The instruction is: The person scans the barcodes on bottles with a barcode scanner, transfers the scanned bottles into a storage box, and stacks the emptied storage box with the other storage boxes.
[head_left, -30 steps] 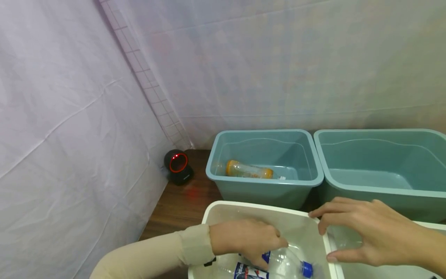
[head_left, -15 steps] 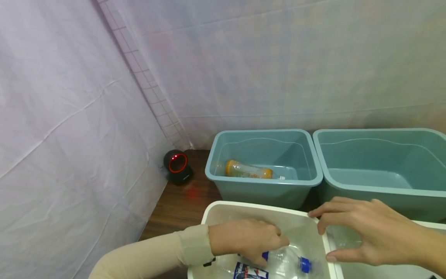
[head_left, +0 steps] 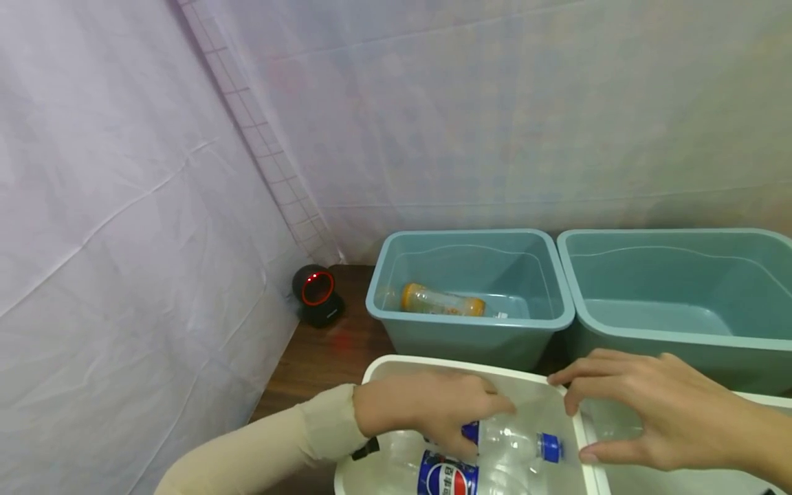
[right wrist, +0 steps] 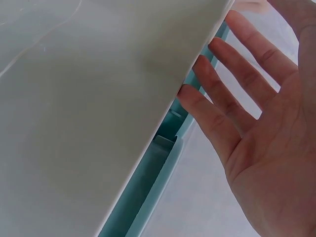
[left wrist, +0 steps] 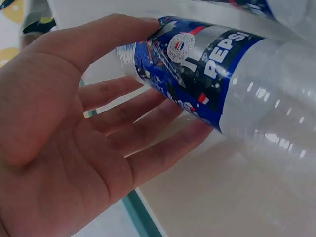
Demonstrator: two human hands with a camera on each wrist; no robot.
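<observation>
Head view: left hand (head_left: pixel 427 411) wraps the bottle (head_left: pixel 495 454) inside the white bin (head_left: pixel 396 364), long axis running rightward, cap toward the right hand (head_left: pixel 656 412), which hovers spread and empty just beside it.

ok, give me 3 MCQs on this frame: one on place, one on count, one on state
1. Where does the orange-capped bottle lie?
A. left teal bin
B. right teal bin
C. white bin

2. How many teal bins show?
A. one
B. two
C. three

3. What is the left hand doing?
A. hanging idle
B. gripping the Pepsi bottle
C. pressing flat on the table

Key: 1 A, it lies on the floor of the left teal bin. 2 B, that one and the right teal bin stand side by side. 3 B, its fingers and thumb close round the Pepsi bottle over the white bin.
</observation>
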